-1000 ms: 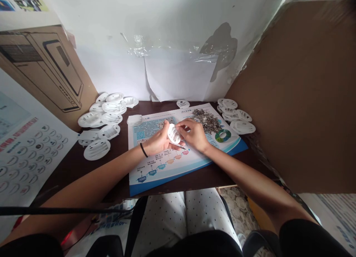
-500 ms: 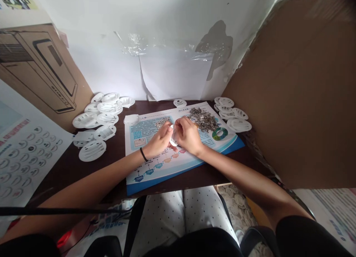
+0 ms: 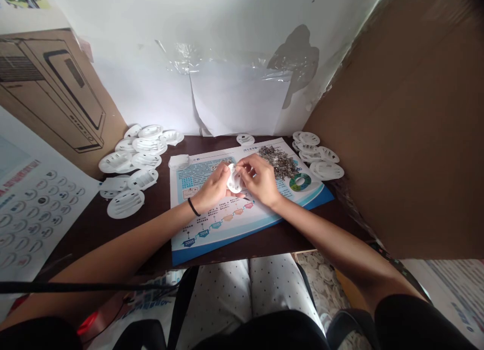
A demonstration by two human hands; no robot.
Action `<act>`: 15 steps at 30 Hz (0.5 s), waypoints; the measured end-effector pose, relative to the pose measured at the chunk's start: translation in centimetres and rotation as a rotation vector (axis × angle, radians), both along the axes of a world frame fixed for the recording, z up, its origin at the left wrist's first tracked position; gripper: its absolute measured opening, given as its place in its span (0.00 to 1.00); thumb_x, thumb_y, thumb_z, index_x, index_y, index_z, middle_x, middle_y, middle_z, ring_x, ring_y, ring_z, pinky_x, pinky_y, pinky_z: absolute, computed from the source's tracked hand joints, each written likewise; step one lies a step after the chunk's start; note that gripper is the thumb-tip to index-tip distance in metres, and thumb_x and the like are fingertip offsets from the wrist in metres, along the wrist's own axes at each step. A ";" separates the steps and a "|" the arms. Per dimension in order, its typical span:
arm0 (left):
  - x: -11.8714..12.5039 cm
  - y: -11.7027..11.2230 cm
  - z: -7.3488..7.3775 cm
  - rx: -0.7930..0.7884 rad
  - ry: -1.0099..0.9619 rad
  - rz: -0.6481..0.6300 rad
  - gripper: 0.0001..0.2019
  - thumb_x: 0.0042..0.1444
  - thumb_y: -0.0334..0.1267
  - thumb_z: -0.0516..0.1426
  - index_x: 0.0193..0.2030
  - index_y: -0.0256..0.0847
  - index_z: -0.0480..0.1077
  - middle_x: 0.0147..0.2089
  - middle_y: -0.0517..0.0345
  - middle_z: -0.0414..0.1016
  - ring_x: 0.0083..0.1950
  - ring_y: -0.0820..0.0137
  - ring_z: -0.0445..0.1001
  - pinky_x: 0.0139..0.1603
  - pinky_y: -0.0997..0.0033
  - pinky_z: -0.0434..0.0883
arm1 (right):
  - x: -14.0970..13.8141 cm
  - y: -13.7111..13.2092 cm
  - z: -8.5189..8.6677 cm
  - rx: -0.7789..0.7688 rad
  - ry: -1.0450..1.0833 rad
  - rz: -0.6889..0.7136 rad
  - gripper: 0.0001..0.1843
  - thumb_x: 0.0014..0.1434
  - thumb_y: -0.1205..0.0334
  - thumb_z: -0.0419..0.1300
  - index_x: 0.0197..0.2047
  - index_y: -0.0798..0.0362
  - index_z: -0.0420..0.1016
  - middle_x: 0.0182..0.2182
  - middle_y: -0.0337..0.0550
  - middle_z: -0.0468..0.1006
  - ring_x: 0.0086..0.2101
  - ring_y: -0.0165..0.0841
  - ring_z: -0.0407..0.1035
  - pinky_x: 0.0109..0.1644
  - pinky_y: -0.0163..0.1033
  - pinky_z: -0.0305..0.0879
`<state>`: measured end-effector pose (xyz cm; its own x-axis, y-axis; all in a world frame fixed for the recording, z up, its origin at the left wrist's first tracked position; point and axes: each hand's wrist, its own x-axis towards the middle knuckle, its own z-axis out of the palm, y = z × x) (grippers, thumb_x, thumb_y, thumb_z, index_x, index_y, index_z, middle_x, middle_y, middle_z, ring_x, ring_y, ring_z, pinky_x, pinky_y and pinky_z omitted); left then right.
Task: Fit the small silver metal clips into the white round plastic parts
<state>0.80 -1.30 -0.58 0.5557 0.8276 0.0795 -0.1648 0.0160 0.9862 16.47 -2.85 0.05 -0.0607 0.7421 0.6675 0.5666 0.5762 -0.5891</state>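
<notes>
Disc (image 3: 233,182), white, slotted, held above printed sheet (image 3: 223,234) on bench (image 3: 272,241). Left hand (image 3: 215,190) grasps rim; right hand (image 3: 260,180) fingers face (pinching or merely pressing, cannot tell). Likely light, stiff, smooth plastic; best held by rim, slots clear.

On the left, a cardboard box (image 3: 56,88) is printed with an appliance drawing, and a logo sheet (image 3: 38,203) is placed before it. White paper (image 3: 242,100) is fixed to the wall (image 3: 212,17) with clear tape (image 3: 185,52). At lower left, a red object (image 3: 91,322), possibly a container, is partly seen.
</notes>
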 end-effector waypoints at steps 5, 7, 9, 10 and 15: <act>0.0 -0.2 -0.1 0.128 0.063 0.020 0.24 0.58 0.62 0.50 0.45 0.41 0.59 0.39 0.56 0.67 0.34 0.72 0.73 0.30 0.71 0.78 | -0.6 -0.3 -0.3 -0.033 0.038 -0.019 0.05 0.61 0.65 0.56 0.33 0.52 0.71 0.32 0.42 0.75 0.31 0.30 0.69 0.35 0.37 0.66; 0.1 -0.3 -0.2 0.170 0.092 0.024 0.22 0.60 0.60 0.50 0.45 0.41 0.59 0.36 0.58 0.66 0.32 0.73 0.72 0.29 0.72 0.77 | -0.6 -0.3 -0.4 -0.033 0.045 -0.027 0.05 0.61 0.65 0.56 0.33 0.52 0.70 0.32 0.42 0.75 0.31 0.30 0.68 0.35 0.36 0.66; 0.2 -0.5 -0.2 0.172 0.098 0.041 0.21 0.61 0.58 0.50 0.44 0.40 0.59 0.35 0.58 0.65 0.30 0.74 0.72 0.26 0.74 0.76 | -0.8 -0.4 -0.5 -0.012 0.029 -0.037 0.06 0.61 0.66 0.54 0.32 0.52 0.69 0.31 0.42 0.74 0.31 0.30 0.67 0.35 0.36 0.65; 0.3 -0.5 -0.1 0.167 0.094 0.055 0.20 0.61 0.58 0.50 0.43 0.40 0.59 0.35 0.59 0.65 0.29 0.75 0.71 0.25 0.75 0.75 | -0.8 -0.4 -0.7 -0.002 0.013 -0.045 0.06 0.61 0.67 0.54 0.32 0.52 0.68 0.31 0.42 0.74 0.31 0.30 0.67 0.36 0.36 0.65; 0.5 -0.8 0.2 0.236 0.163 0.110 0.22 0.59 0.60 0.51 0.40 0.40 0.59 0.31 0.60 0.64 0.25 0.76 0.69 0.21 0.77 0.71 | -1.3 0.0 -1.3 0.011 -0.084 -0.101 0.07 0.60 0.69 0.49 0.31 0.50 0.61 0.30 0.44 0.71 0.32 0.33 0.66 0.37 0.38 0.64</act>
